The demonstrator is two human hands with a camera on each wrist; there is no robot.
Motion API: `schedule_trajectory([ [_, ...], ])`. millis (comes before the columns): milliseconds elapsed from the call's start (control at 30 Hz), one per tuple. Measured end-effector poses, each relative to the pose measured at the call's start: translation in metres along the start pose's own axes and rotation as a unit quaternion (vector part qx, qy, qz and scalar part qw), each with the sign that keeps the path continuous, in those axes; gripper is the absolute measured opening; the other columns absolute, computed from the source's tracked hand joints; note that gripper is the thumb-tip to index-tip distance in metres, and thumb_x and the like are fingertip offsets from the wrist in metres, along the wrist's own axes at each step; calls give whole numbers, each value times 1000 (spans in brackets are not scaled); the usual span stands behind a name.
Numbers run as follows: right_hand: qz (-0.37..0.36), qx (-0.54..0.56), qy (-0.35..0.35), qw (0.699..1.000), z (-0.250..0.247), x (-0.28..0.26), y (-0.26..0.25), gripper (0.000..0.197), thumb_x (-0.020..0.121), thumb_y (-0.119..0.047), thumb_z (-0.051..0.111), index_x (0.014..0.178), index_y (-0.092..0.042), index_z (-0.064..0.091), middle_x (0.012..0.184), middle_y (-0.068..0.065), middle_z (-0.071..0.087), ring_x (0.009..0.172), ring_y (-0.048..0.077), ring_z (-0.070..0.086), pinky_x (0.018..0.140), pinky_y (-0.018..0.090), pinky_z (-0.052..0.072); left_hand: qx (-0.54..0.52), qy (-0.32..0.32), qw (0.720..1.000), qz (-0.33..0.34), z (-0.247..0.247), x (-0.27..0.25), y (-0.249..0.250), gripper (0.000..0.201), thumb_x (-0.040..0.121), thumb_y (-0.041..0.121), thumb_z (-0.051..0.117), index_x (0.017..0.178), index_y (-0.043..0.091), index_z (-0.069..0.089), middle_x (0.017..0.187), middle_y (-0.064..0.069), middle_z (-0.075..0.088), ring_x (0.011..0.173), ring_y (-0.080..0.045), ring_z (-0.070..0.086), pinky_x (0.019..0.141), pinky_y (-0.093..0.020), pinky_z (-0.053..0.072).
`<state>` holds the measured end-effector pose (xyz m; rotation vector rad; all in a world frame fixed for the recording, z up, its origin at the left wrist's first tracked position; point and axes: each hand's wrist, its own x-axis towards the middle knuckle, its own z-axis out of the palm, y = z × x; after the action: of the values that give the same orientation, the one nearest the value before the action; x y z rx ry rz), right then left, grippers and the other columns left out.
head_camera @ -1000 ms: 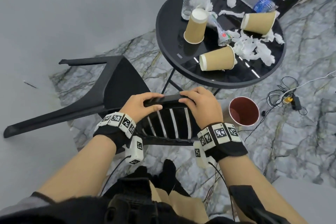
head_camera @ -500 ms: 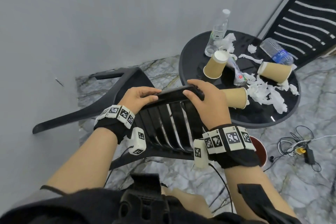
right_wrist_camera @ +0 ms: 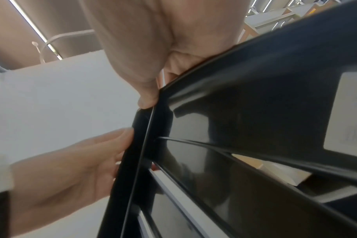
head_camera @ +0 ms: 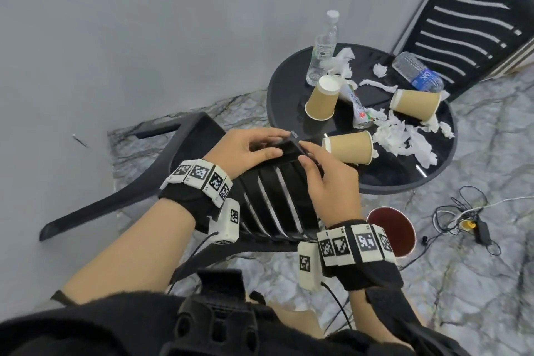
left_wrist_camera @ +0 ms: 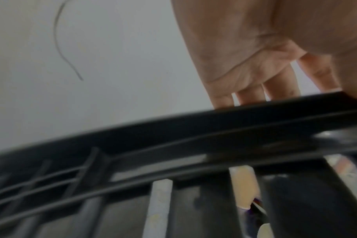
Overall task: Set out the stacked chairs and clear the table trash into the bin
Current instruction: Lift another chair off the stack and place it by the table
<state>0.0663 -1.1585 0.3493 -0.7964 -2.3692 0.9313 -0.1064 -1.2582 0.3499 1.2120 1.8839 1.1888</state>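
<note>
Head view looks steeply down over both hands; each wrist view sits tight under its palm, all three sharing the chair [head_camera: 277,196] back's top rail.

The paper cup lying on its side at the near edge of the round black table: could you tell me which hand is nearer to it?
Right. The right hand grips the black slatted plastic chair just beside the tipped brown paper cup; the left hand holds the chair further away.

black wristbands [head_camera: 185,196] ringed with white blocks of black square markers, wired white modules hanging beneath, dark sleeves
</note>
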Motion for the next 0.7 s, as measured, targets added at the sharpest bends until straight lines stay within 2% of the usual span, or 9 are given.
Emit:
schedule_trajectory([
  [133, -29, -7, 13, 999, -15, 7, -13, 29, 95, -28, 52, 121, -20, 62, 103, -2, 72, 95, 14, 65, 86, 33, 51, -67, 35, 997, 17, 4, 4, 17, 34, 84, 23, 68, 110, 44, 66, 114, 12, 69, 112, -5, 61, 104, -36, 44],
  [233, -48, -8, 32, 998, -27, 15, -25, 27, 93, -30, 55, 117, -20, 64, 97, 1, 73, 90, 19, 67, 81, 40, 52, -116, 86, 989, 18, 1, 4, 27, 29, 84, 19, 68, 102, 41, 70, 105, 10, 73, 105, -8, 65, 99, -32, 47],
  [267, -54, -9, 35, 998, -31, 19, -30, 26, 92, -30, 57, 115, -20, 65, 95, 0, 74, 88, 18, 67, 80, 38, 53, -125, 101, 987, 21, 0, 4, 30, 27, 85, 18, 67, 102, 38, 71, 103, 9, 73, 102, -8, 66, 96, -30, 49],
  [367, -33, -4, 14, 999, -36, 36, -45, 23, 88, -37, 61, 107, -25, 67, 93, -6, 73, 85, 7, 65, 76, 21, 51, -150, 137, 979, 17, -6, 5, 33, 22, 87, 16, 65, 105, 27, 71, 102, 4, 74, 100, -11, 68, 90, -27, 50],
  [433, -34, -13, -6, 999, -38, 45, -50, 24, 87, -42, 61, 105, -28, 65, 95, -9, 72, 85, 7, 64, 78, 26, 51, -155, 162, 974, 17, -13, 4, 32, 21, 87, 16, 65, 105, 24, 72, 103, 2, 74, 100, -13, 68, 90, -29, 51],
  [500, -47, -23, -8, 999, -42, 47, -48, 23, 87, -44, 59, 106, -31, 63, 96, -11, 71, 85, 6, 63, 80, 33, 52, -168, 198, 966, 19, -22, 3, 32, 20, 87, 15, 65, 104, 22, 72, 97, 6, 75, 95, -11, 69, 85, -25, 52],
  [600, -48, -1, -4, 999, -42, 43, -38, 25, 87, -43, 60, 109, -32, 63, 99, -17, 67, 83, -5, 59, 83, 25, 49, -156, 256, 954, 8, -42, -3, 30, 20, 86, 15, 66, 106, 18, 71, 92, 11, 74, 88, -7, 70, 82, -23, 54],
  [667, -60, 24, 21, 998, -36, 42, -36, 24, 86, -39, 63, 107, -28, 65, 96, -19, 65, 77, -9, 56, 83, 21, 47, -137, 248, 959, 5, -53, -10, 29, 21, 86, 15, 66, 106, 20, 71, 96, 8, 74, 91, -7, 69, 90, -27, 53],
  [700, -66, 41, 40, 996, -31, 43, -38, 20, 86, -37, 63, 102, -26, 67, 93, -18, 67, 80, -6, 59, 84, 25, 50, -123, 238, 963, 6, -57, -14, 30, 22, 86, 14, 66, 107, 20, 70, 98, 7, 73, 93, -5, 68, 93, -27, 52],
])
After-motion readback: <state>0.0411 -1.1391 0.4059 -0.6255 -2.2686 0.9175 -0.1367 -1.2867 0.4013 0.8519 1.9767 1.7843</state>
